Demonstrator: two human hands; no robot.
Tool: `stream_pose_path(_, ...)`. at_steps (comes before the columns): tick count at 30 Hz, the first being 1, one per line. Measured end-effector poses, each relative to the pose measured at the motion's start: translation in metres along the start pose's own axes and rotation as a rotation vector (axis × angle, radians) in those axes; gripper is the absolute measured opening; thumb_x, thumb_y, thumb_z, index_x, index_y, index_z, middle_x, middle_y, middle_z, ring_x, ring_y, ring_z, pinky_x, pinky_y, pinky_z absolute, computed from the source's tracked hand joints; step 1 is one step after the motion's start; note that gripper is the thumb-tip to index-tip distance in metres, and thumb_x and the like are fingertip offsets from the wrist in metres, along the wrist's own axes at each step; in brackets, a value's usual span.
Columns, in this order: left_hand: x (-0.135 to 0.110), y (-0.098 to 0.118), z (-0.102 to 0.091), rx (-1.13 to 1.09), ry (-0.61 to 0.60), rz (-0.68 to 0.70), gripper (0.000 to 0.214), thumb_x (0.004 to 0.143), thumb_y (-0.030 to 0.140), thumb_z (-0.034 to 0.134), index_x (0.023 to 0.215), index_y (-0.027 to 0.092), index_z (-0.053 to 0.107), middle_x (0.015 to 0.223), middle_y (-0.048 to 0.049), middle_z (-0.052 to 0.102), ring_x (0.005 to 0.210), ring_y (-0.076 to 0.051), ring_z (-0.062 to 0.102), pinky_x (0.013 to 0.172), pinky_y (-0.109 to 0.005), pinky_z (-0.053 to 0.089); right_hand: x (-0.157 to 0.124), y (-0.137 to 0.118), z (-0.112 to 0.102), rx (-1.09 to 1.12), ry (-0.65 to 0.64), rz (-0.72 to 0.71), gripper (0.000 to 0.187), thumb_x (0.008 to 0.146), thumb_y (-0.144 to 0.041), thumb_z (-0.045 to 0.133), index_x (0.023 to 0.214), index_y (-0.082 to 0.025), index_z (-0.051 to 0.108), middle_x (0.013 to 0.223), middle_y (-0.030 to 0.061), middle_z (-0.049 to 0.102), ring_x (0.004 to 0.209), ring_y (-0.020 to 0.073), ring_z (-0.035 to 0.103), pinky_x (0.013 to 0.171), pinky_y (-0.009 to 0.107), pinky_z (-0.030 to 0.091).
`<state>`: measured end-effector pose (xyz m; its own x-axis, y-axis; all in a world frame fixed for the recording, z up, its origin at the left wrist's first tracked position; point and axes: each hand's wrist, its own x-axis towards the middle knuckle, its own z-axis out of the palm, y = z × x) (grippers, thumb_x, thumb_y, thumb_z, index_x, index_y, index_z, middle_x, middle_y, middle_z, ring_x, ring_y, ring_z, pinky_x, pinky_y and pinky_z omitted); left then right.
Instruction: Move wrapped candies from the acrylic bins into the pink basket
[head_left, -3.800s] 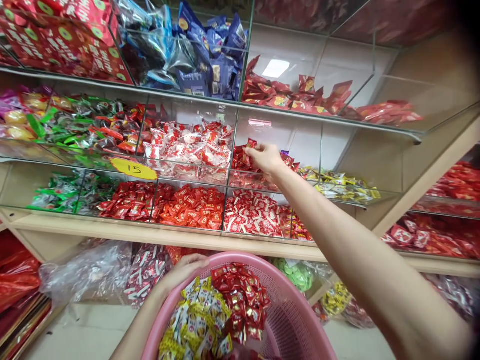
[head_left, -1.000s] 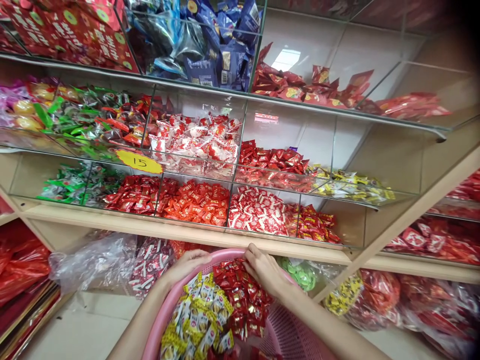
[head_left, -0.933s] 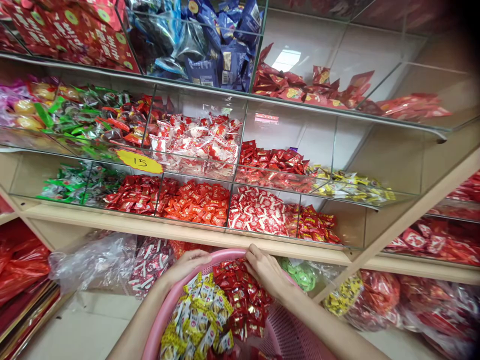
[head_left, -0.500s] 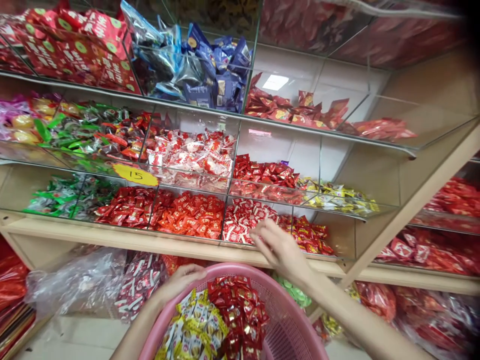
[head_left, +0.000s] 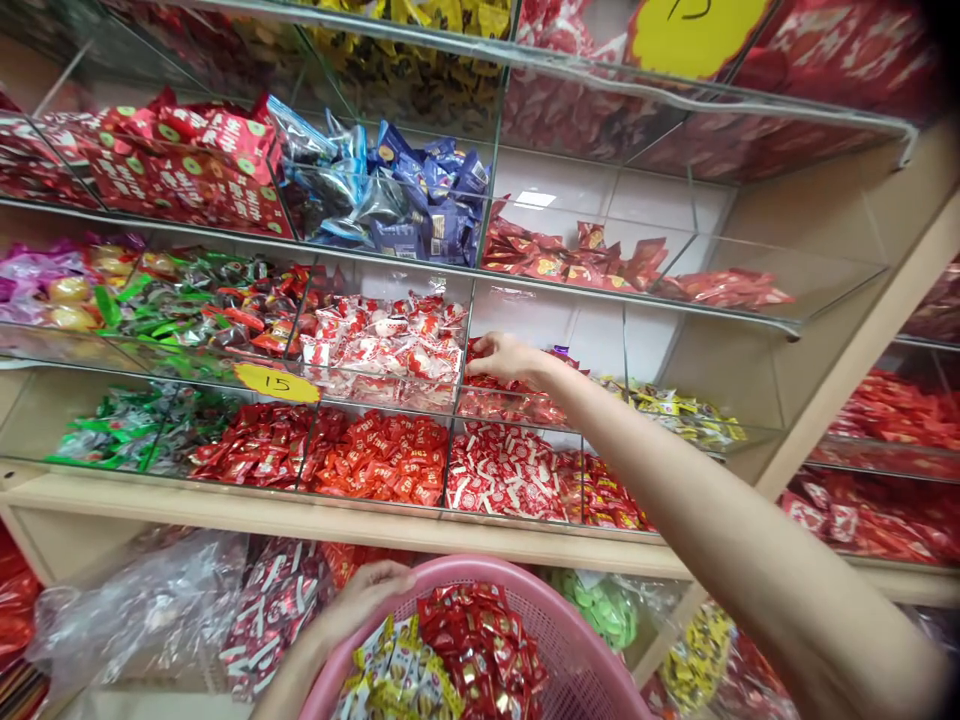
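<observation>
My left hand [head_left: 371, 592] is wrapped over the rim of a pink plastic basket [head_left: 577, 640] at the bottom of the view. In the basket lie yellow-and-white wrapped candies [head_left: 401, 670] and a heap of dark red wrapped candies [head_left: 480, 640]. My right hand [head_left: 504, 360] reaches into a middle-row shelf compartment, its bent fingers apart just over small red wrapped candies [head_left: 517, 405]. Nothing shows between those fingers. Left of it, behind a clear divider, are red-and-white wrapped candies [head_left: 390, 340].
Clear dividers and front panels split the shelves. Below are orange-red candies [head_left: 382, 440] and red-and-white candies [head_left: 506, 475]. A yellow price tag [head_left: 276, 382] hangs on a shelf front. The wooden ledge [head_left: 337, 512] runs above plastic bags [head_left: 150, 600].
My right hand has moved up from the lowest row of candies to the compartment above. The view has tilted upward. My left hand stays on the basket rim.
</observation>
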<state>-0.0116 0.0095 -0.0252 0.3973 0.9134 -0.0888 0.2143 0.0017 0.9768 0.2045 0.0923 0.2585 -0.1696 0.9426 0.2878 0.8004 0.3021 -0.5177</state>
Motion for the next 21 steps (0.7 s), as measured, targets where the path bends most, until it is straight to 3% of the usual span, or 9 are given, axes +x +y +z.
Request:
stream_pose_path(3,0.001,-0.003,0.000,-0.003,0.002,0.005,0.038,0.066,0.046,0.059,0.083,0.012,0.066,0.086,-0.0062,0.064,0.087,-0.022,0.053,0.079,-0.028,0.037,0.006,-0.004,0.011,-0.054,-0.104,-0.010,0.038,0.058,-0.024,0.067,0.092,-0.013,0.054,0.073,-0.0009,0.056,0.055,0.0071,0.045,0.047,0.018,0.035)
stream_pose_path(9,0.002,-0.003,0.001,-0.020,0.001,0.008,0.037,0.067,0.045,0.059,0.083,0.012,0.065,0.083,-0.0059,0.064,0.084,-0.021,0.053,0.077,-0.028,0.037,0.022,0.006,0.020,-0.134,-0.009,0.050,0.035,0.059,-0.020,0.064,0.092,-0.015,0.051,0.062,-0.0042,0.052,0.050,0.0064,0.042,0.047,0.018,0.034)
stream_pose_path(14,0.000,0.003,0.002,-0.027,0.014,-0.010,0.037,0.066,0.045,0.060,0.082,0.012,0.065,0.083,-0.0058,0.064,0.084,-0.021,0.053,0.077,-0.027,0.037,0.031,0.013,0.021,-0.161,0.042,0.021,0.037,0.053,-0.023,0.069,0.085,-0.016,0.051,0.067,-0.0034,0.051,0.056,0.0069,0.043,0.053,0.018,0.035)
stream_pose_path(21,-0.001,0.004,0.002,-0.036,0.016,-0.013,0.037,0.065,0.045,0.060,0.081,0.012,0.066,0.082,-0.0057,0.064,0.084,-0.022,0.053,0.077,-0.028,0.037,0.016,0.008,0.012,-0.107,0.045,0.039,0.032,0.060,-0.017,0.063,0.089,-0.015,0.049,0.062,-0.0042,0.048,0.052,0.0066,0.041,0.049,0.018,0.035)
